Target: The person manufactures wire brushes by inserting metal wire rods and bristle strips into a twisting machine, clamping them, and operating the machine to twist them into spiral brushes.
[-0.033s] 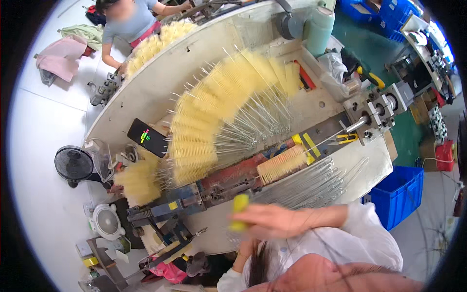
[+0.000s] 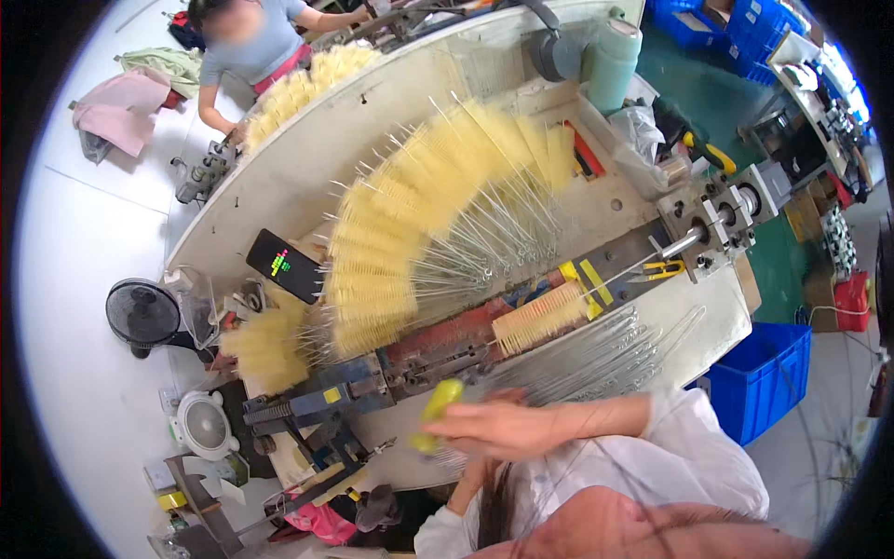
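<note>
Above the front edge of the bench, my right hand (image 2: 507, 430) reaches in from the right, its fingers closed around a yellow-green elongated piece (image 2: 436, 415) of a kind I cannot make out. My left hand (image 2: 482, 470) is mostly covered by the right one; only the wrist and a bit of hand show, the fingers hidden. Just beyond them a pale-bristled brush (image 2: 540, 317) lies along the machine, its twisted wire running to a metal spindle (image 2: 687, 240). Looped wires (image 2: 605, 359) lie in a pile to the right of my hands.
A fan-shaped row of finished brushes (image 2: 382, 219) covers the bench behind the machine. Around it are a phone (image 2: 283, 265), yellow-handled scissors (image 2: 659, 270) and a green bottle (image 2: 613, 65). A blue crate (image 2: 759, 382) stands at right; another person (image 2: 251, 47) works beyond the partition.
The yellow-green piece has moved a little to the left and down and now tilts more. My right hand has shifted slightly left with it.
</note>
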The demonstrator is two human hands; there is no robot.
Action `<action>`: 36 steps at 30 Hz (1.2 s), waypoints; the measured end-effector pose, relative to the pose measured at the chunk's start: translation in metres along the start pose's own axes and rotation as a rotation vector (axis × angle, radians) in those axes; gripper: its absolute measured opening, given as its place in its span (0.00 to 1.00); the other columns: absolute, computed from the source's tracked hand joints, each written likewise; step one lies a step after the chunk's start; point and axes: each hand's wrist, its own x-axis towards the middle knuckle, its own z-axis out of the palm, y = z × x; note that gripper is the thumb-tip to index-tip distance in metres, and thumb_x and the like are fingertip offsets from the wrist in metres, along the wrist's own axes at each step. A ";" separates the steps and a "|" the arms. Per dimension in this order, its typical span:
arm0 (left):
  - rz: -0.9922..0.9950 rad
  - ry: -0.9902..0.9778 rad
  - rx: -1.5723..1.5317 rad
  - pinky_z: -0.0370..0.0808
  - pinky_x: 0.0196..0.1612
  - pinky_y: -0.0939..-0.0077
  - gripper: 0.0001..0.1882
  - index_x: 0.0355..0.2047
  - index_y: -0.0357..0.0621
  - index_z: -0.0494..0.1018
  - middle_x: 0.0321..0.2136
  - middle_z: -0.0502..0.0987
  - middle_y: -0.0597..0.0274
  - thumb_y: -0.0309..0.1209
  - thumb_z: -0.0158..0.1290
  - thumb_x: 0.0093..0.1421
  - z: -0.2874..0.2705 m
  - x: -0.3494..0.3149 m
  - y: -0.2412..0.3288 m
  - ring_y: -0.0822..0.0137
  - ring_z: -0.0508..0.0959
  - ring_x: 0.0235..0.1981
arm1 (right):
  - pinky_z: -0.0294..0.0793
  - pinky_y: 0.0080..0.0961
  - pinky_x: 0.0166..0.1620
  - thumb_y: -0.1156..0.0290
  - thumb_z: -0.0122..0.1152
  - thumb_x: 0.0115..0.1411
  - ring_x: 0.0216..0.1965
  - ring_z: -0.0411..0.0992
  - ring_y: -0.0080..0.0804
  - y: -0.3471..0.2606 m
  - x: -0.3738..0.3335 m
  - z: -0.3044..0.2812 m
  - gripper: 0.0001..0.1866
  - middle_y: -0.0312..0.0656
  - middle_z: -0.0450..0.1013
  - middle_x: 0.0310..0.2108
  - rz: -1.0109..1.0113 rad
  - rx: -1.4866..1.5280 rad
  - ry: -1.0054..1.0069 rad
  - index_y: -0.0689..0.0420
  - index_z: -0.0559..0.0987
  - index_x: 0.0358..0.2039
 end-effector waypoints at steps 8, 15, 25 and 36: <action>0.440 -0.284 0.022 0.69 0.45 0.66 0.12 0.39 0.40 0.71 0.38 0.71 0.55 0.27 0.52 0.53 0.048 0.030 0.013 0.55 0.71 0.41 | 0.62 0.48 0.49 0.74 0.56 0.41 0.44 0.67 0.47 0.041 -0.078 -0.101 0.23 0.46 0.70 0.42 0.025 -1.299 0.776 0.60 0.74 0.42; 0.504 -0.256 0.168 0.69 0.45 0.64 0.14 0.39 0.41 0.70 0.39 0.69 0.56 0.31 0.54 0.52 0.058 0.040 0.019 0.55 0.70 0.42 | 0.71 0.35 0.39 0.86 0.52 0.41 0.37 0.68 0.48 0.073 -0.066 -0.143 0.22 0.48 0.68 0.35 0.120 -0.865 1.119 0.63 0.74 0.41; 0.529 -0.299 0.325 0.68 0.42 0.62 0.10 0.31 0.43 0.71 0.33 0.68 0.59 0.35 0.53 0.51 0.069 0.044 0.010 0.58 0.70 0.40 | 0.67 0.39 0.35 0.85 0.51 0.39 0.36 0.67 0.49 0.068 -0.113 -0.119 0.22 0.49 0.68 0.33 0.187 -0.922 0.882 0.61 0.73 0.40; 0.365 -0.177 0.032 0.69 0.40 0.63 0.08 0.28 0.39 0.70 0.31 0.68 0.55 0.29 0.56 0.50 0.054 0.055 0.021 0.55 0.72 0.36 | 0.71 0.33 0.33 0.82 0.60 0.36 0.30 0.70 0.46 0.062 -0.172 -0.039 0.18 0.46 0.70 0.28 0.506 -0.553 0.589 0.59 0.75 0.32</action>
